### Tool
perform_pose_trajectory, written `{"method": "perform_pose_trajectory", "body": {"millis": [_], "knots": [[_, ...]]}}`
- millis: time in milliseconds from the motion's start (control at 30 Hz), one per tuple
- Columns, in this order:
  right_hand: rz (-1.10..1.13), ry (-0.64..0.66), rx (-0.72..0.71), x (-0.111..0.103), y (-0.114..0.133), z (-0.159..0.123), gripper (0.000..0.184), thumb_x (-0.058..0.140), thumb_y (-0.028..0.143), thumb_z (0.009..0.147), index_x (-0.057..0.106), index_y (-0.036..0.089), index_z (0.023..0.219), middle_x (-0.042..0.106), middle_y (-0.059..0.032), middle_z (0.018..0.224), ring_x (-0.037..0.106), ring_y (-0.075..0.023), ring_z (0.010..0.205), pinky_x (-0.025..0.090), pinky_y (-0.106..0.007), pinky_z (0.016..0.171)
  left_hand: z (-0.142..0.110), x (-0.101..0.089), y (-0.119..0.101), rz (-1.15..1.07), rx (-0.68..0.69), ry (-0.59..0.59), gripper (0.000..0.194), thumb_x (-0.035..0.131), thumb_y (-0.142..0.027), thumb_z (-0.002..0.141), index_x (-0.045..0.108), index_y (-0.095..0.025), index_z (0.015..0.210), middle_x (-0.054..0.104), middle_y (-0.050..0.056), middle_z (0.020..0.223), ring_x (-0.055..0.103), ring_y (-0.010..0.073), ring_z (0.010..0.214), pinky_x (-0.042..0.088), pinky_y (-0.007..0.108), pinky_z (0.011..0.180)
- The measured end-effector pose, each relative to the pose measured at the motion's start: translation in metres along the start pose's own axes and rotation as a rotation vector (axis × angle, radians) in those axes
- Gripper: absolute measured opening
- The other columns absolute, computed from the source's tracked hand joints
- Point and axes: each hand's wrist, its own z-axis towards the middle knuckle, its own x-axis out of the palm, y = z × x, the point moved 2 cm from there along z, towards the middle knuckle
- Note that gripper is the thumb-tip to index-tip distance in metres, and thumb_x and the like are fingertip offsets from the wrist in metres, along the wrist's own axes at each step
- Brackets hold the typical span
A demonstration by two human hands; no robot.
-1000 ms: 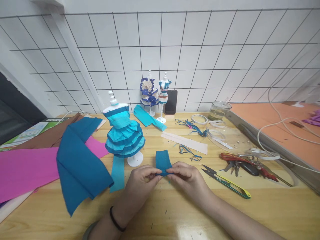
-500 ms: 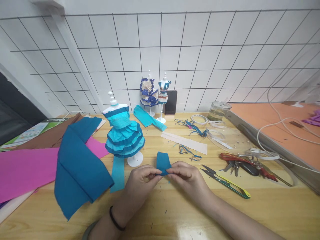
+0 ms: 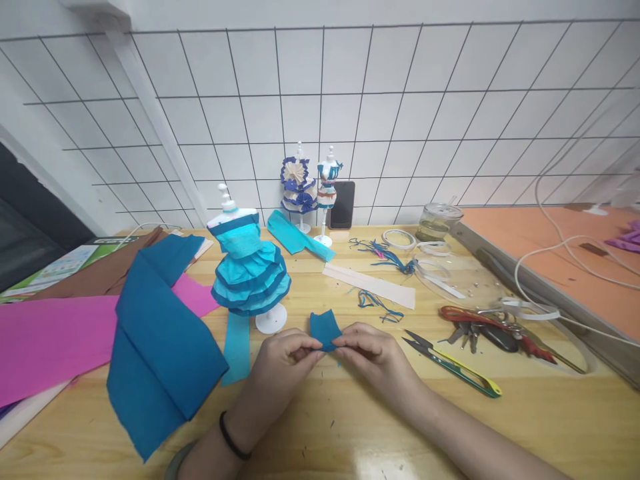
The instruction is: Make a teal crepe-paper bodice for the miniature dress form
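Note:
Between my two hands is a small piece of dark teal crepe paper (image 3: pixel 325 328). My left hand (image 3: pixel 285 360) pinches its near left corner between thumb and fingers. My right hand (image 3: pixel 373 353) pinches the near right corner the same way, a short gap from the left. The piece's far end stands up from the fingers. To the left of it stands a mini dress form (image 3: pixel 245 267) in a tiered turquoise and teal dress. A large dark teal crepe sheet (image 3: pixel 160 347) lies creased left of my left forearm. Thread snips (image 3: pixel 453 363) lie right of my right hand.
Two smaller dress forms (image 3: pixel 326 193) and a phone (image 3: pixel 343 205) stand by the tiled wall. Keys (image 3: pixel 473 337), red-handled scissors (image 3: pixel 460 313) and a glass jar (image 3: pixel 437 223) lie or stand at right. Pink crepe paper (image 3: pixel 55 340), a pale strip (image 3: pixel 370 285) and teal scraps (image 3: pixel 377 305) are spread about.
The far end of the small piece has sunk lower and nearer my fingers. The large teal sheet's near edge has shifted toward me. Both hands keep their pinch in nearly the same place.

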Motion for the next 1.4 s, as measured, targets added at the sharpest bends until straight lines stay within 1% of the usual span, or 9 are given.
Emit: {"method": "perform_pose_trajectory", "body": {"millis": [167,233,300,367,533,833,1067,1233,1400], "knots": [[-0.012,0.03,0.025,0.0003,0.0037,0.0008,0.011,0.059,0.019,0.079,0.069,0.022,0.082,0.064,-0.0051,0.076,0.06,-0.0157,0.07,0.049,-0.027,0.064,0.0,0.0008,-0.0016,0.023,0.004,0.001,0.008,0.059,-0.016,0.07,0.067,-0.016,0.072,0.065,0.003,0.066,0.058,0.0137,0.061,0.047,0.022,0.055],[-0.013,0.031,0.029,0.0009,0.004,0.0005,0.011,0.058,0.02,0.079,0.069,0.022,0.082,0.064,-0.0052,0.076,0.06,-0.0157,0.07,0.048,-0.027,0.063,0.0,0.0019,-0.0027,0.026,-0.026,0.012,0.011,0.061,-0.016,0.069,0.067,-0.017,0.077,0.065,0.002,0.065,0.057,0.0127,0.057,0.047,0.022,0.053],[-0.009,0.027,0.023,0.0018,0.0033,-0.0002,0.011,0.058,0.02,0.079,0.068,0.021,0.081,0.064,-0.0051,0.076,0.06,-0.0157,0.069,0.048,-0.027,0.062,-0.0001,0.0026,-0.0041,0.028,-0.066,0.024,0.019,0.063,-0.016,0.067,0.067,-0.017,0.086,0.066,0.0,0.065,0.056,0.0118,0.054,0.046,0.021,0.05],[-0.01,0.025,0.02,0.0028,0.0018,-0.0013,0.01,0.058,0.02,0.079,0.068,0.021,0.082,0.064,-0.0051,0.076,0.06,-0.0159,0.069,0.048,-0.027,0.061,-0.0002,0.0027,-0.0061,0.036,-0.064,0.037,0.022,0.063,-0.015,0.067,0.067,-0.018,0.089,0.067,0.0,0.065,0.056,0.0115,0.053,0.046,0.021,0.05],[-0.033,0.021,0.034,0.0039,-0.0003,-0.0032,0.011,0.06,0.021,0.077,0.066,0.019,0.086,0.064,-0.0055,0.075,0.059,-0.016,0.068,0.048,-0.026,0.06,-0.0004,0.0011,-0.0098,0.049,0.056,0.042,0.012,0.061,-0.013,0.069,0.069,-0.018,0.076,0.068,0.002,0.067,0.058,0.0122,0.058,0.046,0.02,0.053],[-0.001,-0.004,0.01,0.0019,0.002,-0.0005,0.007,0.062,0.021,0.076,0.068,0.02,0.079,0.066,-0.0057,0.074,0.061,-0.0158,0.068,0.05,-0.027,0.062,-0.0001,0.0005,-0.008,0.038,0.059,0.012,0.011,0.061,-0.013,0.069,0.07,-0.018,0.072,0.07,0.003,0.066,0.062,0.0142,0.059,0.048,0.022,0.054],[0.116,-0.057,0.127,0.0019,-0.0015,-0.0016,0.007,0.063,0.024,0.074,0.067,0.019,0.078,0.063,-0.0036,0.072,0.058,-0.0131,0.06,0.049,-0.025,0.055,-0.0001,-0.0017,-0.0057,0.04,-0.038,-0.018,0.01,0.062,-0.016,0.067,0.07,-0.018,0.074,0.07,0.002,0.066,0.063,0.0147,0.059,0.051,0.023,0.055],[0.163,-0.094,0.222,0.0008,-0.0052,-0.0009,0.011,0.065,0.028,0.071,0.068,0.018,0.074,0.065,-0.0034,0.071,0.06,-0.014,0.061,0.049,-0.025,0.055,-0.0002,-0.0028,-0.0052,-0.003,-0.077,-0.057,0.01,0.063,-0.019,0.068,0.07,-0.019,0.074,0.072,0.002,0.069,0.065,0.0153,0.063,0.053,0.023,0.059],[0.238,-0.112,0.282,0.0007,-0.0051,0.0003,0.012,0.067,0.03,0.069,0.067,0.018,0.071,0.068,-0.0052,0.074,0.063,-0.0166,0.067,0.052,-0.028,0.061,-0.0004,-0.0025,-0.0054,-0.044,-0.112,-0.049,0.008,0.064,-0.018,0.067,0.07,-0.017,0.073,0.072,0.002,0.07,0.066,0.0156,0.063,0.054,0.023,0.06]]}}
